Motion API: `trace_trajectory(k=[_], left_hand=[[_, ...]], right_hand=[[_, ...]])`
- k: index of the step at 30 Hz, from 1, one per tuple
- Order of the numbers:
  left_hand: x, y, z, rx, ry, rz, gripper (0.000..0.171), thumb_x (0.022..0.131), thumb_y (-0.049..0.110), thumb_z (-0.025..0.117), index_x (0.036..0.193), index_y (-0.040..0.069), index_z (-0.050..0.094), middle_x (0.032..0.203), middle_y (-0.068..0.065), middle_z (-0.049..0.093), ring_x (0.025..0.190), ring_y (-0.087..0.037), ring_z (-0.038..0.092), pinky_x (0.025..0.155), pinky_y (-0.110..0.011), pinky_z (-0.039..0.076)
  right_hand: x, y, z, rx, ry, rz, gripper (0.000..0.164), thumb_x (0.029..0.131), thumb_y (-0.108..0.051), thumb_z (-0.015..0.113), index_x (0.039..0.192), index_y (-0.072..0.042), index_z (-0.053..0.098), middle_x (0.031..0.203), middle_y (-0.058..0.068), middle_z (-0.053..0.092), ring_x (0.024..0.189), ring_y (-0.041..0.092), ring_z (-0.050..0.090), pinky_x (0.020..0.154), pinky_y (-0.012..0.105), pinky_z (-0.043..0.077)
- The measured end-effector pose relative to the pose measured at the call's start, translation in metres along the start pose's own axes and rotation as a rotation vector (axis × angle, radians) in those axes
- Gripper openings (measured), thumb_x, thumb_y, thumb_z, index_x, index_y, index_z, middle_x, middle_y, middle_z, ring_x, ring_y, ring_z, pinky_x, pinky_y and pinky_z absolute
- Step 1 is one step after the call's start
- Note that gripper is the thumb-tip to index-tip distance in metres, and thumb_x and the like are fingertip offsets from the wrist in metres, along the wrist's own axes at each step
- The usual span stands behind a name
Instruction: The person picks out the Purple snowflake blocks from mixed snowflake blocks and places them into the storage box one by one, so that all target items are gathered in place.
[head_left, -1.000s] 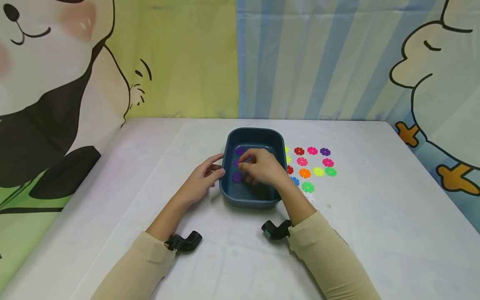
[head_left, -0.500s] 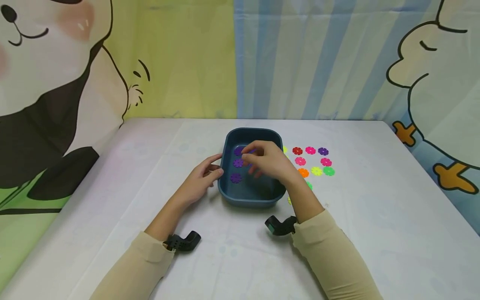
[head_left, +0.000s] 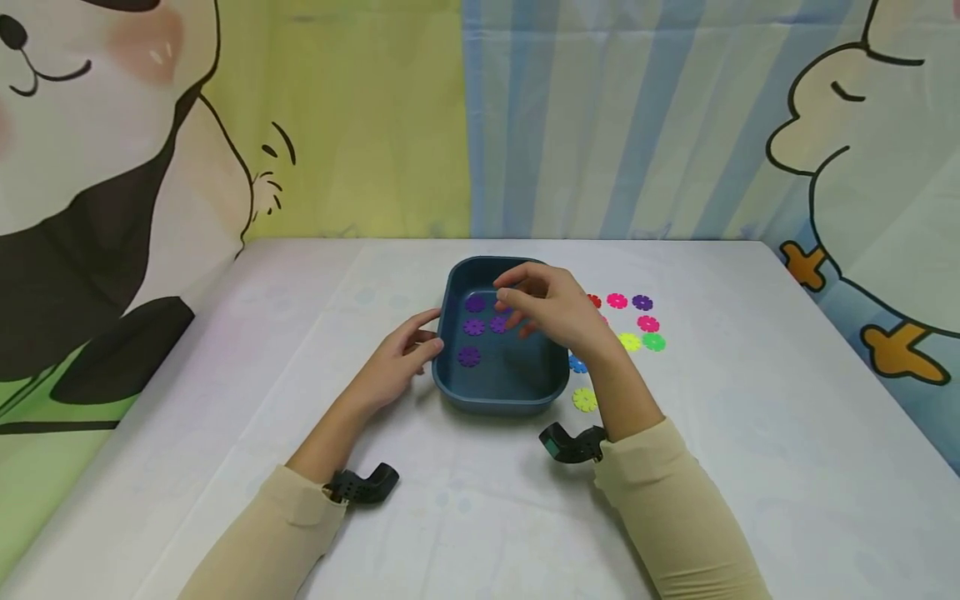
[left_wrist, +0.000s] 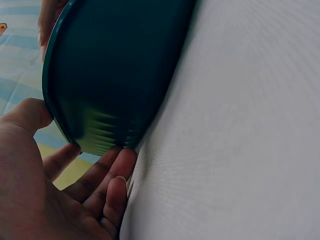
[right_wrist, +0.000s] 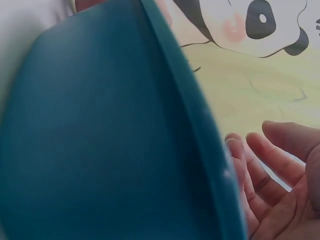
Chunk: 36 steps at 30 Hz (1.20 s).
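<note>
A dark blue rectangular tray stands on the white table. Several purple flower-shaped discs lie flat inside it, mostly on the left half. At the tray's left side my left hand rests with its thumb by the rim and its fingers against the outer wall, as the left wrist view also shows with the hand beside the tray wall. My right hand is raised over the tray's right half, fingers loosely bent and apart. Nothing shows between the fingers of this hand in the right wrist view.
Right of the tray lie loose discs in several colours, among them a pink disc, a dark purple disc, a green disc and a yellow disc. My right arm covers some. A printed curtain hangs behind the table.
My right hand has risen from low in the tray and moved back and to the right, its fingers parting. Purple discs under it have come into sight. My left hand stays at the tray.
</note>
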<state>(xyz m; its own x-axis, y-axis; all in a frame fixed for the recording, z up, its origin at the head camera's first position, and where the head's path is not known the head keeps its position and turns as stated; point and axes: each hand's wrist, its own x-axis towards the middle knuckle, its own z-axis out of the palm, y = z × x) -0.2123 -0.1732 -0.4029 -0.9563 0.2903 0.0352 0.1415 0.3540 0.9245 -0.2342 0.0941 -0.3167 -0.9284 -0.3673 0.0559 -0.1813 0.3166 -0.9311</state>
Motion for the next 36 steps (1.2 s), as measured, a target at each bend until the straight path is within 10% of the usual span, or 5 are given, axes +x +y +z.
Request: trace_trajectory(k=[18,36], left_hand=[[-0.001,0.003,-0.001,0.005,-0.004,0.006,0.055,0.107,0.026,0.055,0.159,0.017,0.040,0.136,-0.024,0.062,0.113,-0.033,0.064,0.083,-0.036,0.049],[0.000,-0.001,0.001,0.007,0.007,-0.002,0.055,0.107,0.027,0.055,0.159,0.017,0.040,0.137,-0.023,0.062,0.113,-0.032,0.064,0.083,-0.036,0.050]], right_hand=[[-0.008,-0.001,-0.025,0.067,0.157,-0.130,0.029,0.100,-0.024,0.069,0.125,-0.010,0.069,0.119,0.012,0.069,0.089,0.026,0.073,0.073,0.034,0.061],[-0.023,0.007,-0.068,0.022,0.378,-0.077,0.035,0.100,-0.031,0.069,0.128,-0.012,0.069,0.120,0.008,0.069,0.088,0.019,0.071,0.072,0.029,0.061]])
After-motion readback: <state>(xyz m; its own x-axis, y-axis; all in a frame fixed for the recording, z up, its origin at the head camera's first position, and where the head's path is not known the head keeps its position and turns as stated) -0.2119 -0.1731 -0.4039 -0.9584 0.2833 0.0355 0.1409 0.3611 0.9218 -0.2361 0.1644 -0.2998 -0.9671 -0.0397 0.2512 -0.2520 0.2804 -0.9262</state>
